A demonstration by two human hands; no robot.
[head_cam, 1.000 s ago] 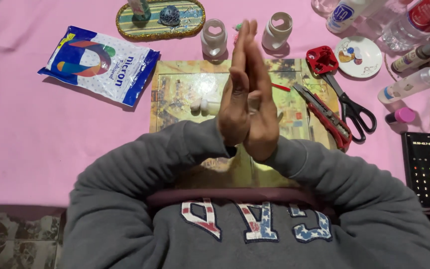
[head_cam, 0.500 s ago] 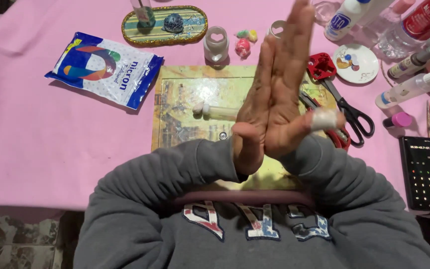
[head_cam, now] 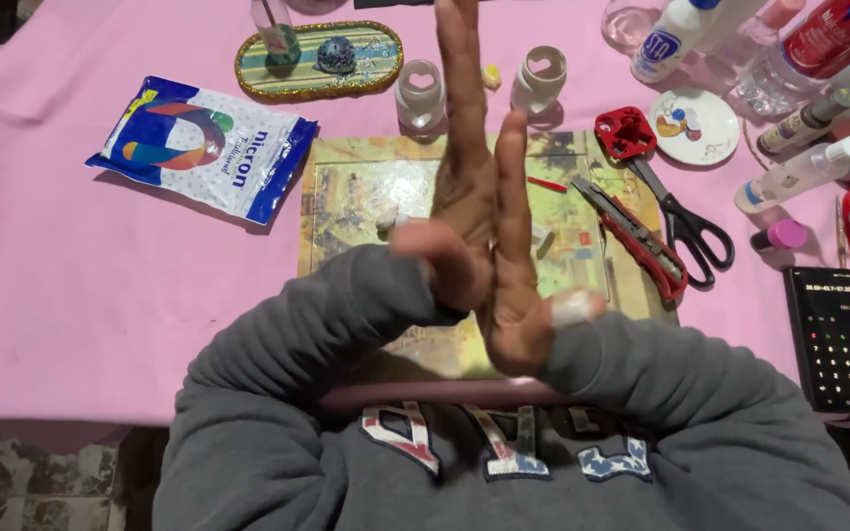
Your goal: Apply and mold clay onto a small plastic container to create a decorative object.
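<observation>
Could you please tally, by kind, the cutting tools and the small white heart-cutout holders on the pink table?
Scissors: 1
Utility knife: 1
White heart-cutout holders: 2
Total: 4
</observation>
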